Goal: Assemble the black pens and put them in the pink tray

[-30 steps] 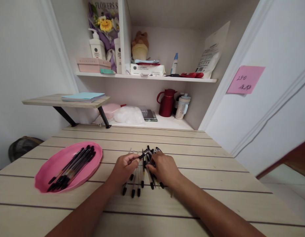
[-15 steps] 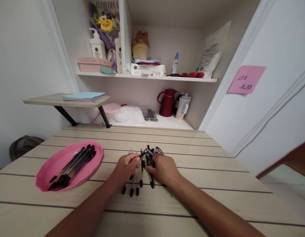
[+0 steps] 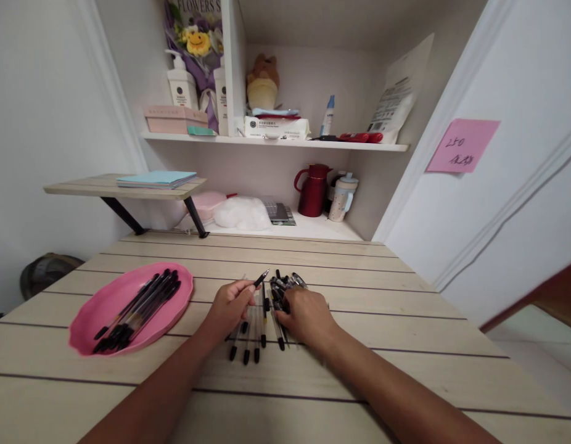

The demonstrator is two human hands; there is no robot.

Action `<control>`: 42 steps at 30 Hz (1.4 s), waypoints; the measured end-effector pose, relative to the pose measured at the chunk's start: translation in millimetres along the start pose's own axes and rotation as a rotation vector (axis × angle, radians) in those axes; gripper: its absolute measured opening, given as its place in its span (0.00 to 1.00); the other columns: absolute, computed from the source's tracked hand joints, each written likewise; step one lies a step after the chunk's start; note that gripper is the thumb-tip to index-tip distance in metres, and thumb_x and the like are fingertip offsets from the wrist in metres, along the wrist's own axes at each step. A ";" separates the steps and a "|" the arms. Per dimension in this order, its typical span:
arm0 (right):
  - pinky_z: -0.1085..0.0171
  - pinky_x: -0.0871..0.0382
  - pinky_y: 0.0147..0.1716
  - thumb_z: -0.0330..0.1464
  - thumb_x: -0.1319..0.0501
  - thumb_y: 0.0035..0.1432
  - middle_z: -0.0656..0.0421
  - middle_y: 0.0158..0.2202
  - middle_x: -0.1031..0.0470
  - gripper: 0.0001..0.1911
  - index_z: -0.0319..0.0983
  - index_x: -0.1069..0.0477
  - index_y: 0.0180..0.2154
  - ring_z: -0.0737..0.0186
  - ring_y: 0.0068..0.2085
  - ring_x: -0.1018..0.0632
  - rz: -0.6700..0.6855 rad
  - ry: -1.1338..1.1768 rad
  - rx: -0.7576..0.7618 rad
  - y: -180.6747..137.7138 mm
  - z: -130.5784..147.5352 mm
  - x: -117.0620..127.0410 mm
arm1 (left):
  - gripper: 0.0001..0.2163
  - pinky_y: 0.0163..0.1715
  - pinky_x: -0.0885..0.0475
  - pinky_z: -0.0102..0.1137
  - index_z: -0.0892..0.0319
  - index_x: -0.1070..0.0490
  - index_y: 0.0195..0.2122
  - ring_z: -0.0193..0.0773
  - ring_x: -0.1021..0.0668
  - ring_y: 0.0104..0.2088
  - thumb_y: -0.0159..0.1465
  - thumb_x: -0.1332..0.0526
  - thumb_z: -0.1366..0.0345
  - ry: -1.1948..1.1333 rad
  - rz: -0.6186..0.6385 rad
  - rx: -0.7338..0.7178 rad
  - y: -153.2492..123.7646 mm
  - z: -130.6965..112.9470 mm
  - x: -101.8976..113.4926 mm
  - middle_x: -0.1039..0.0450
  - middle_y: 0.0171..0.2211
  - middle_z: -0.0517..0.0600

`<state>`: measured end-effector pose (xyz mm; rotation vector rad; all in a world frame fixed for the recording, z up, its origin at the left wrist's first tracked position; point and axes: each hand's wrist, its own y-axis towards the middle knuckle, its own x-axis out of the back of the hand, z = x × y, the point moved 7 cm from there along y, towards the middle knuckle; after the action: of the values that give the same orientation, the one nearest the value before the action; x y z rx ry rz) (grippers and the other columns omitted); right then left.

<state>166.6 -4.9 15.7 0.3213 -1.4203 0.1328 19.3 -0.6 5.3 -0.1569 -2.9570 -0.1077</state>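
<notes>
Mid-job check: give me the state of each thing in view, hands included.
Left hand: closed on a pen
Held pen: tilted, tip showing
Right hand: over the pile, grip hidden
Pile: partly covered
Loose pens: lying flat
Pink dish: upright, holding pens
Red jug: upright, lid on
Tumbler: upright, lid on
Notebooks: closed, stacked
Pump bottle: upright

Pens (image 3: 256, 336): clear and black plastic, smooth. Tray (image 3: 94, 311): pink plastic, low sheen. Tabletop (image 3: 396, 333): matt, wood-grained. Jug (image 3: 312, 194): glossy red.
</notes>
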 end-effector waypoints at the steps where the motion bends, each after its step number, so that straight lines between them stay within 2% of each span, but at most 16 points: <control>1: 0.65 0.39 0.28 0.40 0.46 0.49 0.53 0.32 0.26 0.14 0.38 0.30 0.30 0.57 0.32 0.26 0.009 -0.014 0.013 -0.7 2.3 -1.6 | 0.15 0.13 0.44 0.21 0.63 0.29 0.36 0.24 0.38 0.14 0.55 0.46 0.58 -0.004 -0.006 0.004 0.0 -0.6 1.0 0.35 0.20 0.44; 6: 0.64 0.39 0.29 0.37 0.46 0.48 0.51 0.32 0.26 0.12 0.37 0.29 0.30 0.56 0.33 0.26 0.061 -0.035 0.010 -2.5 7.4 -8.6 | 0.15 0.12 0.47 0.21 0.64 0.30 0.34 0.24 0.38 0.13 0.53 0.44 0.58 -0.018 -0.090 0.027 0.4 -2.1 8.5 0.35 0.20 0.44; 10: 0.64 0.39 0.29 0.36 0.46 0.48 0.51 0.32 0.26 0.11 0.36 0.30 0.30 0.57 0.33 0.26 0.078 -0.015 -0.011 -3.2 6.8 -8.2 | 0.15 0.12 0.47 0.21 0.64 0.30 0.34 0.24 0.38 0.13 0.52 0.44 0.58 -0.040 -0.100 0.033 0.5 -2.4 9.2 0.34 0.20 0.44; 15: 0.65 0.42 0.28 0.36 0.46 0.48 0.54 0.32 0.26 0.10 0.38 0.31 0.31 0.59 0.31 0.27 -0.008 0.037 -0.042 -0.7 -0.9 7.4 | 0.13 0.12 0.47 0.21 0.64 0.30 0.31 0.23 0.39 0.13 0.52 0.44 0.58 -0.009 -0.092 0.040 1.9 -0.2 8.9 0.35 0.19 0.43; 18: 0.66 0.44 0.26 0.35 0.46 0.48 0.55 0.28 0.26 0.09 0.38 0.32 0.30 0.61 0.29 0.28 -0.053 0.112 -0.075 2.0 -11.0 16.8 | 0.14 0.13 0.46 0.22 0.64 0.30 0.32 0.24 0.39 0.13 0.53 0.45 0.58 0.039 -0.062 0.037 3.0 2.9 6.7 0.35 0.19 0.43; 22: 0.68 0.43 0.24 0.33 0.45 0.47 0.59 0.23 0.29 0.06 0.38 0.33 0.28 0.65 0.25 0.30 -0.129 0.430 -0.062 7.5 -24.3 23.8 | 0.14 0.14 0.43 0.23 0.63 0.29 0.33 0.26 0.37 0.14 0.55 0.47 0.58 0.133 0.016 -0.018 2.6 3.7 -0.1 0.36 0.19 0.43; 26: 0.69 0.39 0.22 0.35 0.45 0.48 0.61 0.22 0.31 0.09 0.37 0.32 0.32 0.67 0.23 0.29 -0.095 0.975 -0.024 15.4 -33.1 19.3 | 0.14 0.15 0.43 0.23 0.61 0.29 0.33 0.27 0.37 0.16 0.56 0.48 0.59 0.212 0.061 -0.060 1.6 3.2 -4.4 0.36 0.20 0.43; 28: 0.68 0.37 0.24 0.35 0.44 0.47 0.60 0.24 0.30 0.10 0.37 0.31 0.33 0.67 0.24 0.29 -0.101 1.118 0.000 18.2 -35.4 19.2 | 0.13 0.16 0.43 0.23 0.61 0.29 0.33 0.27 0.37 0.16 0.56 0.48 0.59 0.238 0.063 -0.070 1.4 2.8 -4.8 0.36 0.20 0.43; 34: 0.66 0.36 0.29 0.30 0.43 0.47 0.59 0.28 0.28 0.09 0.38 0.29 0.34 0.65 0.29 0.28 -0.207 0.996 0.057 19.6 -39.5 24.5 | 0.14 0.17 0.42 0.23 0.62 0.28 0.34 0.28 0.36 0.17 0.57 0.50 0.60 0.316 0.087 -0.121 -0.7 -2.2 -7.0 0.35 0.20 0.44; 39: 0.64 0.36 0.35 0.28 0.43 0.46 0.58 0.32 0.28 0.09 0.39 0.28 0.33 0.63 0.34 0.28 -0.211 0.913 0.130 18.0 -33.7 28.6 | 0.14 0.20 0.39 0.24 0.60 0.27 0.36 0.30 0.34 0.20 0.57 0.50 0.61 0.377 0.086 -0.180 -2.1 -6.0 -8.9 0.33 0.20 0.44; 42: 0.65 0.37 0.37 0.27 0.43 0.46 0.58 0.32 0.28 0.09 0.39 0.28 0.32 0.64 0.35 0.28 -0.173 0.907 0.177 16.2 -25.2 26.1 | 0.14 0.26 0.36 0.26 0.59 0.26 0.37 0.33 0.30 0.25 0.57 0.49 0.63 0.416 0.109 -0.225 -3.3 -9.1 -11.5 0.29 0.24 0.46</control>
<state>189.8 15.4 40.7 0.4527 -0.4811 0.2274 31.8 -5.7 11.9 -0.2867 -2.5100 -0.4058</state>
